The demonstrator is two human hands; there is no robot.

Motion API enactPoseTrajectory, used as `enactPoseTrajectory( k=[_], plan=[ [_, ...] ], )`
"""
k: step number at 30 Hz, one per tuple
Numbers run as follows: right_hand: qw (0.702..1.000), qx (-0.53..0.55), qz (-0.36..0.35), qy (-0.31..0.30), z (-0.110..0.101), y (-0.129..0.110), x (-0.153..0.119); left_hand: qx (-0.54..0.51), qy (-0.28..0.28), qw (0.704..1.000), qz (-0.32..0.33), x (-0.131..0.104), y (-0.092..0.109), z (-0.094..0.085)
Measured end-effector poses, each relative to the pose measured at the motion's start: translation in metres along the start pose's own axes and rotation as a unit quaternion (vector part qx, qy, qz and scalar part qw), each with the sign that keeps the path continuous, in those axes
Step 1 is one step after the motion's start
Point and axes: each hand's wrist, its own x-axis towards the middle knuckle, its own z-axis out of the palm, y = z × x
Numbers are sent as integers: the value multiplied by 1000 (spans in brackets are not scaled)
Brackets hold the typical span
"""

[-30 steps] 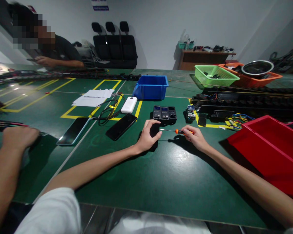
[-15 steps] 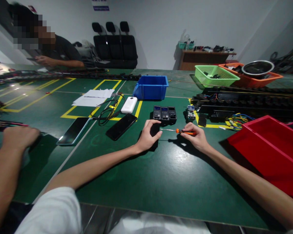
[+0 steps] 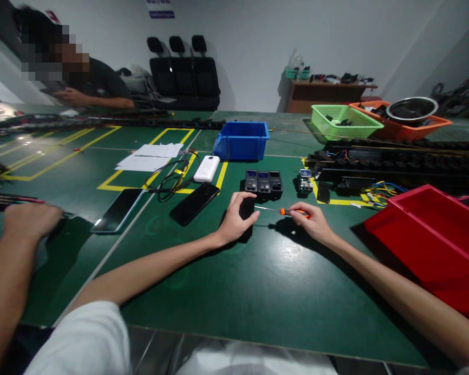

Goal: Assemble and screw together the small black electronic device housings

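My left hand (image 3: 236,219) grips a black box-shaped module (image 3: 247,210) on its edge over the green table. In my right hand (image 3: 311,221) is a screwdriver (image 3: 295,212) with an orange and black handle, held level. Its thin metal shaft points left and its tip meets the right side of the black module; the exact contact spot is too small to make out. Just beyond my hands stand several black modules (image 3: 263,182) side by side. A small device with bare circuit parts (image 3: 305,180) lies to their right.
A red bin (image 3: 430,245) stands at the right, a blue bin (image 3: 242,140) behind the modules. Left of my hands lie a black phone (image 3: 194,203), a white power bank (image 3: 207,168) and another phone (image 3: 119,211). Another person's hand (image 3: 33,221) rests at the far left.
The screwdriver handle and my right hand have shifted very slightly left and down. My left hand and the black module stay almost where they were.
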Motion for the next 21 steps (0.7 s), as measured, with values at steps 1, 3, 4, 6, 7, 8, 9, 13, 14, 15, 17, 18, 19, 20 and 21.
enactPoseTrajectory(
  k=[1,3,4,6,7,8,9,13,14,15,17,18,19,20,21],
  plan=[
    [1000,-8,-6,6,0,0,0,0,-1,1000,1,0,0,0],
    [999,-23,-21,18,-1,-1,0,0,-3,1000,3,0,0,0],
    [999,-29,-33,24,-1,-2,0,1,-4,1000,4,0,0,0],
    [996,-35,-67,37,-1,-3,-1,1,-4,1000,5,0,0,0],
    [995,-36,-84,43,0,-3,-1,1,-4,1000,3,0,-1,0],
    [993,-37,-99,48,0,-4,-1,1,-4,1000,1,0,-1,0],
    [992,-38,-110,51,0,-4,-1,0,-4,1000,-2,1,-2,0],
    [992,-31,-109,54,1,-4,-1,-2,-4,1000,-8,2,-3,1],
    [993,-25,-99,51,1,-5,-1,-2,-4,1000,-9,2,-3,1],
    [995,-19,-86,47,0,-5,-1,-3,-4,1000,-10,2,-3,1],
    [998,9,-54,37,-1,-4,-1,-4,-5,1000,-10,2,-2,1],
    [998,30,-37,33,-2,-4,0,-4,-6,1000,-8,1,-1,0],
    [998,54,-23,30,-2,-3,0,-5,-7,1000,-5,1,0,0],
    [997,75,-13,28,-3,-3,0,-5,-7,1000,0,1,0,0],
    [996,91,-7,26,-3,-2,0,-4,-7,1000,5,0,1,0]
  ],
)
